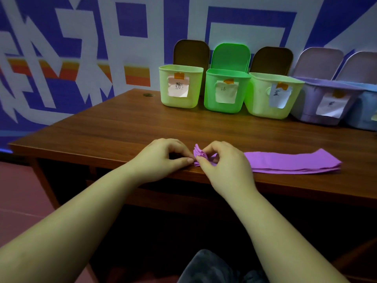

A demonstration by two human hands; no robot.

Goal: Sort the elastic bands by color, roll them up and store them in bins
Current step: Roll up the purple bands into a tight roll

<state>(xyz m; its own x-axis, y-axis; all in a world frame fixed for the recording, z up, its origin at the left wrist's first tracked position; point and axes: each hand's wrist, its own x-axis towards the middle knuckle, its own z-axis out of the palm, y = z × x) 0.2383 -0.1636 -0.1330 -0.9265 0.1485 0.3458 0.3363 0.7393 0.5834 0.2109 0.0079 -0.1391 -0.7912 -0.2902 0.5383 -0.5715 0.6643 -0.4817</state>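
Observation:
A purple elastic band (291, 161) lies flat along the front edge of the wooden table (114, 127), stretching to the right. Its left end is curled into a small roll (199, 153). My left hand (165, 158) pinches that roll from the left with thumb and fingertips. My right hand (224, 162) pinches it from the right and covers part of the band. At the back stand several open bins with paper labels: a pale green bin (180, 86), a bright green bin (224, 89), another pale green bin (269, 94) and a purple bin (324, 103).
A bluish bin (365, 111) is cut off at the right edge. The bins' lids stand open against a blue and white patterned wall. The table's front edge runs just under my hands, and my knee shows below.

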